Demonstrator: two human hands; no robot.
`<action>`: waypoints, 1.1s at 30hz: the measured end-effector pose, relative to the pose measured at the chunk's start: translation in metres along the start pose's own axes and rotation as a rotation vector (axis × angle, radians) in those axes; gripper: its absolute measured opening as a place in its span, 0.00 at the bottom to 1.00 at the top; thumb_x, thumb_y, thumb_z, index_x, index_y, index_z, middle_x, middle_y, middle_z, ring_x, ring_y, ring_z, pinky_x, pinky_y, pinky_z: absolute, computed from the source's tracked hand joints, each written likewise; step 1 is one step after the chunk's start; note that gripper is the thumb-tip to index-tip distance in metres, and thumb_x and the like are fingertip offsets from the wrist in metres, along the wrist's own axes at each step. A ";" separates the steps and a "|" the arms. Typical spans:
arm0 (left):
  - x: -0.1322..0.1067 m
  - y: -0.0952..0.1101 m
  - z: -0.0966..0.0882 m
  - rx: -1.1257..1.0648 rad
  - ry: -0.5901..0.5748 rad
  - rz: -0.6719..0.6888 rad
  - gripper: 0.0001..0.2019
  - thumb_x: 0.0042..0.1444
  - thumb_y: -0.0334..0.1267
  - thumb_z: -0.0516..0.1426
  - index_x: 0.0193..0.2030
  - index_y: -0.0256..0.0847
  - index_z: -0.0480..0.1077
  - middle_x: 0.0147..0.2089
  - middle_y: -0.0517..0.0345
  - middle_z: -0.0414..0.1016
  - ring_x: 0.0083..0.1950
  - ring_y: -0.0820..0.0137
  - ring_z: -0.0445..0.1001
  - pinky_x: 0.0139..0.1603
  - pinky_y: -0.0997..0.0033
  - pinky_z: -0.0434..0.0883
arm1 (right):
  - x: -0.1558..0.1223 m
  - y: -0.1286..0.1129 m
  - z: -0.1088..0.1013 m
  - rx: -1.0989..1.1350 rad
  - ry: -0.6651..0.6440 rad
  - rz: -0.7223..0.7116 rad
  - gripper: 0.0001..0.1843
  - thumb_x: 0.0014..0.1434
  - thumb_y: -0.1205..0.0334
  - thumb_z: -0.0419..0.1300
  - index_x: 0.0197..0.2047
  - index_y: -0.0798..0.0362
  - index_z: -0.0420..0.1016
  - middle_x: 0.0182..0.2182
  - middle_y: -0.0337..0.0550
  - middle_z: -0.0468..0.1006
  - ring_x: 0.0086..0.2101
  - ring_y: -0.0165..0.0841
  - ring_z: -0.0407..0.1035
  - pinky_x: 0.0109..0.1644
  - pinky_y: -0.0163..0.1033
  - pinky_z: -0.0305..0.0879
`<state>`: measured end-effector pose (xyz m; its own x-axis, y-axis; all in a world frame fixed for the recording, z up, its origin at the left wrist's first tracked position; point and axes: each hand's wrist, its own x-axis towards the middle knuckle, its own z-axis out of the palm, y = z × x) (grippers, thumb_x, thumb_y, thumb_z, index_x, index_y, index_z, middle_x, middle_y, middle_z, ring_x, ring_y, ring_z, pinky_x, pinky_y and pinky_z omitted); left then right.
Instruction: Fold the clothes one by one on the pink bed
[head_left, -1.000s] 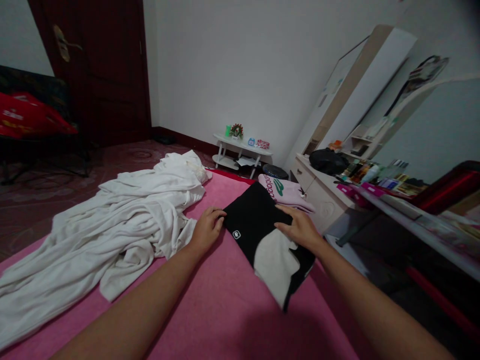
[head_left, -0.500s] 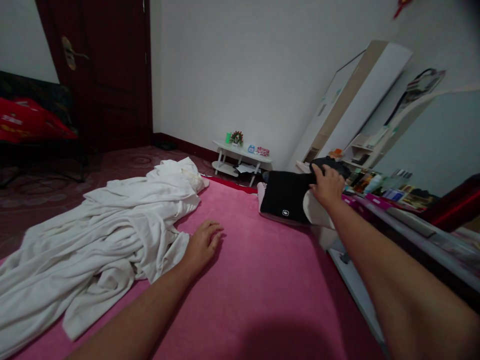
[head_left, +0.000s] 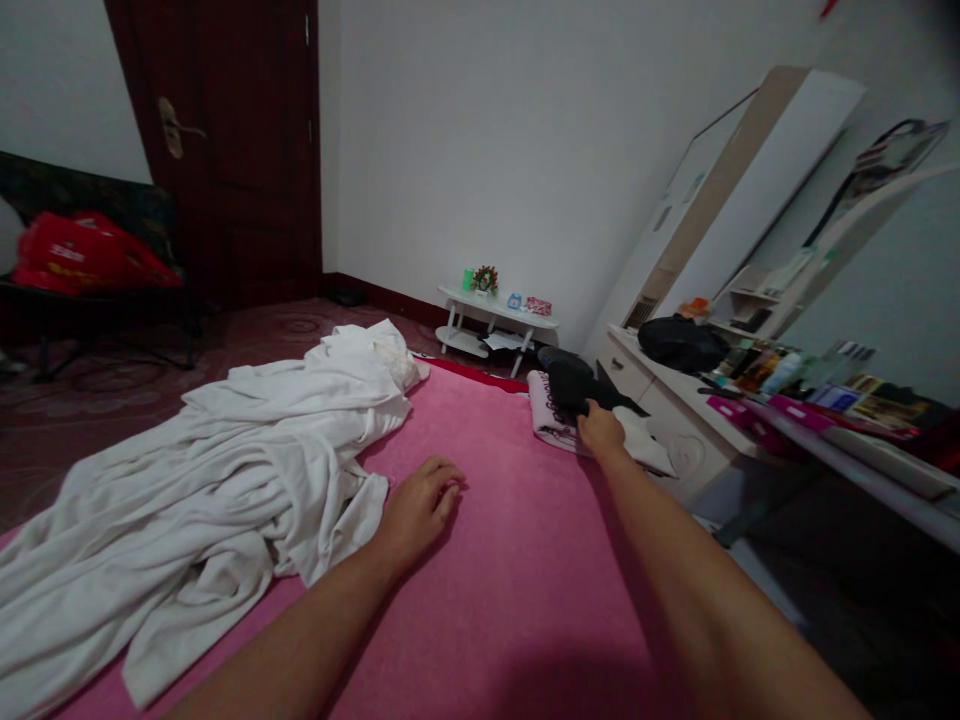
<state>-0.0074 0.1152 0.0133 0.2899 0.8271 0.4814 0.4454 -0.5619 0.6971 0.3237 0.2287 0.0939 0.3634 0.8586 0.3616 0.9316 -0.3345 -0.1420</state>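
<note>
My right hand (head_left: 602,432) is closed on the near edge of a black cloth garment (head_left: 576,386) at the far right corner of the bed. That garment is bunched and partly lifted. Beneath it lies a folded pale pink cloth with dark print (head_left: 547,412), and a white cloth (head_left: 643,442) spreads to its right. My left hand (head_left: 422,505) rests on the pink bed cover (head_left: 495,560), fingers loosely curved and apart, holding nothing. Just left of it is a large crumpled heap of white fabric (head_left: 247,470).
A dresser (head_left: 664,400) with a black bag (head_left: 682,343) and several bottles stands along the right side. Beyond the bed is a low white table (head_left: 499,305). A red bag (head_left: 94,255) sits on a chair at the left, near a dark door (head_left: 240,150).
My right hand has come down and left from the far end of the black garment, which lay flat with its small white logo showing and is now gathered up. My left hand stays on the bed.
</note>
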 end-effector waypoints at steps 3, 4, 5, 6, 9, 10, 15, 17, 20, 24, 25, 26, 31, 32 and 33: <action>0.000 0.000 0.001 0.006 0.001 -0.007 0.11 0.59 0.32 0.51 0.42 0.43 0.74 0.45 0.53 0.72 0.45 0.66 0.72 0.48 0.67 0.69 | 0.008 0.006 -0.008 0.009 0.054 -0.035 0.30 0.62 0.65 0.43 0.66 0.61 0.57 0.53 0.62 0.72 0.54 0.48 0.67 0.55 0.51 0.61; 0.000 -0.001 0.001 0.009 -0.001 -0.010 0.11 0.59 0.32 0.51 0.42 0.43 0.74 0.45 0.53 0.72 0.45 0.66 0.72 0.48 0.67 0.69 | 0.006 0.007 -0.007 0.012 0.070 -0.057 0.31 0.62 0.66 0.41 0.68 0.62 0.52 0.57 0.61 0.69 0.56 0.47 0.64 0.57 0.50 0.59; 0.000 -0.001 0.001 0.013 -0.004 -0.011 0.11 0.59 0.32 0.51 0.42 0.43 0.74 0.44 0.53 0.72 0.44 0.66 0.72 0.48 0.67 0.69 | 0.003 0.008 -0.004 0.015 0.072 -0.090 0.32 0.62 0.68 0.40 0.70 0.61 0.48 0.60 0.59 0.66 0.59 0.45 0.61 0.59 0.50 0.58; 0.000 -0.002 0.001 0.017 -0.008 -0.012 0.11 0.59 0.32 0.51 0.42 0.43 0.74 0.44 0.53 0.72 0.44 0.66 0.72 0.48 0.67 0.69 | -0.002 0.009 0.001 0.018 0.058 -0.136 0.33 0.61 0.68 0.40 0.70 0.59 0.46 0.63 0.56 0.62 0.61 0.43 0.57 0.61 0.49 0.56; 0.000 -0.003 0.001 0.035 -0.029 -0.007 0.11 0.58 0.31 0.51 0.41 0.43 0.74 0.42 0.54 0.74 0.44 0.66 0.73 0.47 0.67 0.69 | -0.016 0.011 0.017 0.021 -0.036 -0.293 0.35 0.60 0.68 0.47 0.70 0.48 0.47 0.68 0.46 0.53 0.65 0.41 0.47 0.63 0.52 0.53; 0.000 -0.002 0.001 0.045 -0.039 -0.005 0.10 0.58 0.31 0.52 0.40 0.43 0.74 0.42 0.54 0.74 0.44 0.66 0.73 0.47 0.67 0.69 | -0.019 0.011 0.021 0.017 -0.066 -0.329 0.36 0.60 0.67 0.49 0.70 0.47 0.47 0.68 0.45 0.51 0.66 0.42 0.45 0.64 0.54 0.51; -0.001 0.001 0.000 0.091 -0.057 0.002 0.10 0.57 0.30 0.52 0.40 0.42 0.74 0.41 0.53 0.75 0.44 0.64 0.73 0.47 0.65 0.69 | -0.029 0.004 0.015 -0.008 -0.078 -0.380 0.42 0.56 0.67 0.56 0.71 0.48 0.42 0.70 0.50 0.40 0.67 0.48 0.37 0.64 0.63 0.43; -0.002 0.001 0.000 0.091 -0.051 0.011 0.10 0.56 0.30 0.52 0.40 0.42 0.74 0.40 0.53 0.75 0.43 0.64 0.73 0.47 0.65 0.69 | -0.048 -0.008 0.009 0.016 -0.006 -0.433 0.42 0.56 0.68 0.55 0.71 0.49 0.42 0.71 0.50 0.36 0.68 0.45 0.33 0.66 0.61 0.39; -0.003 -0.001 0.001 0.085 -0.049 0.022 0.10 0.56 0.30 0.53 0.40 0.42 0.75 0.41 0.53 0.75 0.44 0.64 0.73 0.47 0.64 0.69 | -0.101 -0.037 0.009 0.084 -0.051 -0.562 0.37 0.60 0.63 0.54 0.70 0.49 0.47 0.71 0.48 0.39 0.68 0.43 0.31 0.67 0.59 0.37; -0.004 -0.003 0.000 0.083 -0.039 0.032 0.11 0.54 0.29 0.53 0.40 0.42 0.75 0.41 0.52 0.75 0.44 0.64 0.72 0.48 0.64 0.69 | -0.181 -0.075 0.016 0.187 -0.320 -0.639 0.30 0.65 0.50 0.49 0.68 0.45 0.54 0.70 0.47 0.45 0.68 0.44 0.36 0.67 0.59 0.38; -0.004 -0.003 -0.001 0.084 -0.036 0.033 0.12 0.54 0.29 0.53 0.40 0.42 0.75 0.40 0.52 0.75 0.44 0.64 0.72 0.47 0.64 0.69 | -0.196 -0.081 0.017 0.206 -0.364 -0.643 0.30 0.66 0.48 0.46 0.68 0.45 0.53 0.69 0.47 0.46 0.68 0.44 0.37 0.67 0.59 0.38; -0.005 -0.002 -0.001 0.085 -0.035 0.034 0.12 0.53 0.28 0.53 0.40 0.42 0.76 0.40 0.53 0.75 0.44 0.64 0.72 0.47 0.65 0.69 | -0.209 -0.087 0.016 0.218 -0.392 -0.641 0.31 0.66 0.46 0.45 0.69 0.46 0.52 0.69 0.47 0.47 0.68 0.44 0.38 0.67 0.60 0.38; -0.012 0.006 -0.004 0.081 -0.037 0.016 0.11 0.52 0.28 0.54 0.37 0.40 0.76 0.37 0.53 0.76 0.42 0.65 0.73 0.45 0.66 0.70 | -0.234 -0.097 0.011 0.227 -0.360 -0.604 0.32 0.66 0.47 0.43 0.68 0.53 0.53 0.68 0.49 0.50 0.67 0.44 0.41 0.68 0.58 0.38; -0.012 0.008 -0.006 0.079 -0.039 0.004 0.11 0.52 0.28 0.54 0.37 0.40 0.76 0.37 0.53 0.76 0.41 0.65 0.73 0.45 0.66 0.70 | -0.234 -0.096 0.010 0.233 -0.344 -0.606 0.31 0.66 0.48 0.44 0.68 0.53 0.55 0.68 0.49 0.52 0.67 0.44 0.43 0.68 0.57 0.39; -0.012 0.011 -0.008 0.075 -0.037 -0.007 0.11 0.52 0.27 0.54 0.38 0.39 0.76 0.37 0.53 0.76 0.40 0.65 0.73 0.44 0.67 0.70 | -0.234 -0.096 0.010 0.241 -0.328 -0.611 0.30 0.66 0.49 0.44 0.67 0.53 0.57 0.67 0.49 0.54 0.67 0.44 0.44 0.68 0.57 0.40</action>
<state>-0.0127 0.0991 0.0199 0.3170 0.8319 0.4554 0.5095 -0.5544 0.6581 0.1491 0.0635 0.0137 -0.2747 0.9495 0.1516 0.9282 0.3030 -0.2157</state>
